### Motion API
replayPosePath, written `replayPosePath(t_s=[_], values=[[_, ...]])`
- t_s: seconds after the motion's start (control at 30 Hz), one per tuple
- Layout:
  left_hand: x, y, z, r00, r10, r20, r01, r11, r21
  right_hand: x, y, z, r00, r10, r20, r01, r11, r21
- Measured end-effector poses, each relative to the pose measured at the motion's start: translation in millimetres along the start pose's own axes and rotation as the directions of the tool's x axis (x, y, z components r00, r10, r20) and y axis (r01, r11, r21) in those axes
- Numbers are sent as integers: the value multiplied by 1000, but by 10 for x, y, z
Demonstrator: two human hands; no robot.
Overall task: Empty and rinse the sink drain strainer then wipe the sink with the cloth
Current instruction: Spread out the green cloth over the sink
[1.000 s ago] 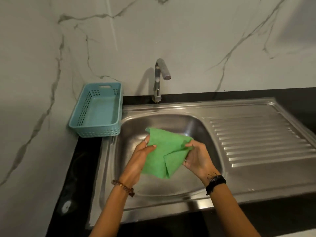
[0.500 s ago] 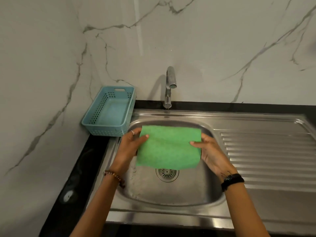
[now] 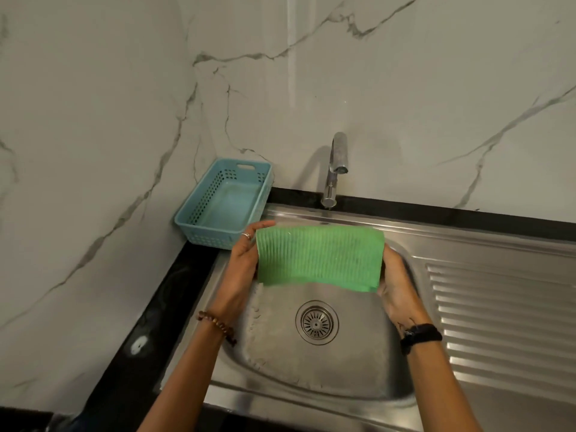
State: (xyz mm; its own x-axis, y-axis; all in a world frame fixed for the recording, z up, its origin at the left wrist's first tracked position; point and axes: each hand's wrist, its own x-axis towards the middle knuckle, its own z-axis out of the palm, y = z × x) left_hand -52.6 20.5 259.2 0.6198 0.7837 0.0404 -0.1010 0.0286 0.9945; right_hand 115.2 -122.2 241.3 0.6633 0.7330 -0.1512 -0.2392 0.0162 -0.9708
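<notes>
Now folding green cloth point(image 3: 319, 258) narrower vs .5s ago, L hand point(image 3: 246, 263) & R hand point(image 3: 394, 275) gripping ends; long axis running L-R over sink point(image 3: 311, 363).

Over the sink point(image 3: 358, 391), I hold the cloth point(image 3: 319, 258) between my left hand point(image 3: 244, 266) and right hand point(image 3: 396, 282), above and behind the strainer point(image 3: 317, 322) in the sink's floor, with the tap point(image 3: 335, 169) behind the sink and the basket point(image 3: 199, 213) at its back left corner.

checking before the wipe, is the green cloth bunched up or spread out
Spread out: the green cloth is a flat rectangle stretched between the left hand and right hand, above the sink.
</notes>
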Motion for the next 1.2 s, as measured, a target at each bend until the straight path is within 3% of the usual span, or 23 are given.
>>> replayPosePath(t_s=[0.13, 0.3, 0.5, 0.6, 0.7, 0.83, 1.0, 1.1, 1.2], values=[[48, -10, -67, 987, -161, -30, 161, 987, 0, 70, 105, 96, 993, 117, -10, -117, 993, -23], [77, -40, -318, 995, -96, 18, 97, 993, -64, 197, 161, 122, 990, 111, 82, -121, 984, 133], [189, -143, -508, 984, -179, 4, 178, 979, 99, 302, 228, 298, 973, 209, 92, -211, 978, 4], [255, -147, -587, 960, -280, -9, 280, 960, 20, 381, 232, 358, 958, 278, 72, -279, 960, 4], [355, -91, -692, 935, -355, 1, 353, 928, -122, 500, 156, 439, 941, 297, 160, -317, 941, 120], [519, -21, -833, 953, -266, -143, 262, 964, -45, 737, -40, 679, 942, 176, 287, -207, 975, 82], [905, 54, -1069, 950, -106, -292, 178, 956, 232, 1359, -341, 1279, 994, -25, 111, 51, 971, -233], [1189, 57, -1179, 955, -22, -297, 159, 881, 446, 1807, -452, 1633, 957, -273, 96, 284, 821, -495], [1454, -35, -1236, 965, -22, -262, 205, 688, 696, 2194, -374, 1933, 872, -422, 249, 465, 553, -691]])
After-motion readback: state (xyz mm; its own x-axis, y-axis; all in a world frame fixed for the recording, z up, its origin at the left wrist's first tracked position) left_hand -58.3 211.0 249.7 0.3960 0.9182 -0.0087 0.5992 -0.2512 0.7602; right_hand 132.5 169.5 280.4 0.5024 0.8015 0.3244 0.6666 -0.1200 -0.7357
